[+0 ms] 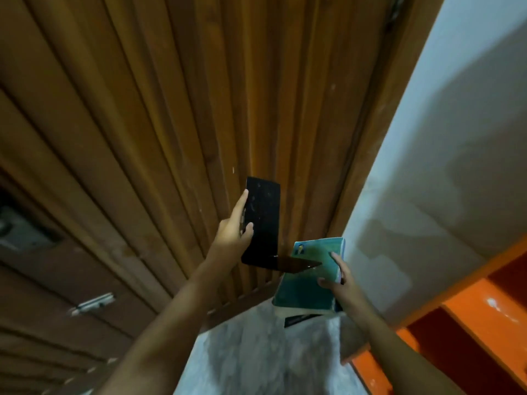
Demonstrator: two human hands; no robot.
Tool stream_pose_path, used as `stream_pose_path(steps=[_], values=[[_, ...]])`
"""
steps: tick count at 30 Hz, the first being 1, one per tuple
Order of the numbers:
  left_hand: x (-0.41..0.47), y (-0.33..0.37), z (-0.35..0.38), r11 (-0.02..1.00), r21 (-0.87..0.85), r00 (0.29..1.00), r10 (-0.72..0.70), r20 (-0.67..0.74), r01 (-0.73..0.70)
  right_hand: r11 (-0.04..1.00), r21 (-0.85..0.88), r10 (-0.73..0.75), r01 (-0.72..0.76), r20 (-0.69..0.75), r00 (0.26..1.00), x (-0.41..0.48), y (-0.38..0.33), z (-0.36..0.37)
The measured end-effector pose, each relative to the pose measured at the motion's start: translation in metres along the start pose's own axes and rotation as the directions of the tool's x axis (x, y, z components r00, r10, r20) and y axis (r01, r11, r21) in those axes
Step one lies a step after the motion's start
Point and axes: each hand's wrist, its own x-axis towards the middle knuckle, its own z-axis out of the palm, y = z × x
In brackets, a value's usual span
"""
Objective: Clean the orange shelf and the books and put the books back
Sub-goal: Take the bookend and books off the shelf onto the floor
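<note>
My left hand grips a thin black book, held upright in front of the wooden door, its lower flap hanging toward the right. My right hand holds a teal-covered book by its right edge; this book rests on top of another book whose dark corner pokes out beneath. The orange shelf stands at the lower right, with its glossy boards and darker red compartments showing. No other books are visible on the shelf.
A slatted wooden door fills the left and centre, with a metal bolt at the lower left. The white wall rises on the right. A white-grey marbled surface lies below the books.
</note>
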Motion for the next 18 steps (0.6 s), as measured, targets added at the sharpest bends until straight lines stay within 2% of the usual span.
stream_pose_path(steps=[4,11,18], values=[[-0.029,-0.063,0.026,0.995,0.081,0.998,-0.057,0.031,0.054,0.998,-0.052,0.037,-0.037,-0.002,0.999,0.017,0.069,0.017],[-0.085,-0.21,0.094,0.985,0.146,0.995,-0.095,0.037,0.089,0.976,0.082,0.202,-0.202,0.001,0.979,0.045,0.227,0.053],[-0.134,-0.357,0.173,0.976,0.163,0.988,-0.151,0.019,0.146,0.969,0.101,0.228,-0.228,0.004,0.974,0.089,0.389,0.076]])
